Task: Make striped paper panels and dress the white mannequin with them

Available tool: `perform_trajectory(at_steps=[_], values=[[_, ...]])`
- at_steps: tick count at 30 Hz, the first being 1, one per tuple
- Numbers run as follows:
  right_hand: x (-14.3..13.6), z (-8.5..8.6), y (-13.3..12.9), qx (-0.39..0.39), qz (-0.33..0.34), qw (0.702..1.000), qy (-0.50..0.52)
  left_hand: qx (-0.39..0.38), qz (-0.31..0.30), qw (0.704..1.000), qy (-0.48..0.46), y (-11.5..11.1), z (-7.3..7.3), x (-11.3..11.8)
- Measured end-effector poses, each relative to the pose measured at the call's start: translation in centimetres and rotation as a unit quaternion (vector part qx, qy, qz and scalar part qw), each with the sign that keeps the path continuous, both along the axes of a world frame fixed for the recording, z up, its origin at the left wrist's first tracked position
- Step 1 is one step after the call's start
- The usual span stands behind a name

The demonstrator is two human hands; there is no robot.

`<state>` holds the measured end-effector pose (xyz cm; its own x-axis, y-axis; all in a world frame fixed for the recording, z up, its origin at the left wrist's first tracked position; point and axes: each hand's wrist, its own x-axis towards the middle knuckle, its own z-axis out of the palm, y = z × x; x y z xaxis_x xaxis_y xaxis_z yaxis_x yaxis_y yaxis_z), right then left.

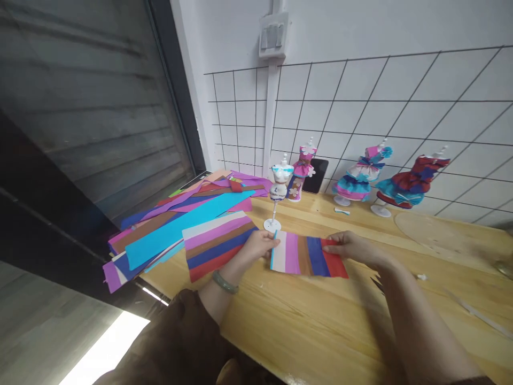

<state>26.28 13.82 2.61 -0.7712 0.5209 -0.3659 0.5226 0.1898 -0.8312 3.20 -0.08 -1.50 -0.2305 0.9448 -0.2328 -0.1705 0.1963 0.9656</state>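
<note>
A striped crepe paper sheet in white, lilac, brown, blue and red is stretched between my two hands, just above the table. My left hand pinches its left edge, which has a thin turquoise border. At the red end, my right hand grips the upper right part between thumb and fingers. A second striped crepe paper piece lies to the left, partly under my left forearm. Right behind the held sheet stands a small white mannequin with a turquoise band at its chest.
Loose crepe paper strips are heaped at the left. Along the wall stand a pink dressed mannequin, a blue-and-pink one and a red-and-blue one. A dark phone leans there. Dark pointed tips show by my right forearm.
</note>
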Motion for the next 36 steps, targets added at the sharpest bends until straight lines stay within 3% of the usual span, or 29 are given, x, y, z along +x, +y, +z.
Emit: perform_trajectory(at_steps=[5, 9, 16, 28, 36], values=[[0.9, -1.1, 0.7, -0.014, 0.038, 0.988, -0.147, -0.043, -0.103, 0.993, 0.049, -0.4, -0.7, 0.9], [0.9, -1.6, 1.0, -0.012, 0.032, 0.985, -0.169, -0.05, -0.132, 0.987, 0.08, -0.6, -0.5, 1.1], [1.0, -2.5, 1.8, -0.009, 0.015, 0.985, -0.169, -0.044, -0.124, 0.986, 0.101, -0.6, -0.5, 1.0], [0.9, -1.6, 1.4, -0.019, -0.027, 0.985, -0.169, -0.017, -0.116, 0.984, 0.134, 0.1, -2.0, 0.2], [1.0, -1.5, 1.2, -0.02, -0.039, 0.985, -0.169, 0.004, -0.101, 0.986, 0.132, 0.2, -2.3, 0.1]])
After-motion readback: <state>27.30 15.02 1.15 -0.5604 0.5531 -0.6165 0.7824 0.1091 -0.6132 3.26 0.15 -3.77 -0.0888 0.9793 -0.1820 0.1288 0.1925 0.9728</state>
